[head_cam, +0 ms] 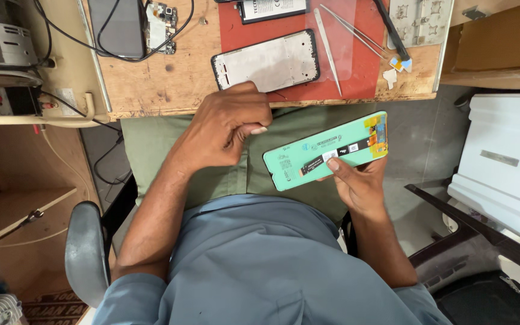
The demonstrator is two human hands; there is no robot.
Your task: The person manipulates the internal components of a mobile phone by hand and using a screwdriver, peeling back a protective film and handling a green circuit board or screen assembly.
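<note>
Screen panel is gripped in the right hand, left hand clenched and empty, phone frame lying unfitted on the bench.

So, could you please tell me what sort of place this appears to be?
Probably a phone repair bench: a bare phone frame and tweezers lie on the wooden worktop, and the right hand holds a green-backed replacement screen.

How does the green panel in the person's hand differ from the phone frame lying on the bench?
The green panel is held tilted over the lap by the right hand; the phone frame lies flat on the workbench, untouched. The panel is green with a black flex strip; the frame is silver-grey with a black rim. Both are phone-sized rectangles.
</note>
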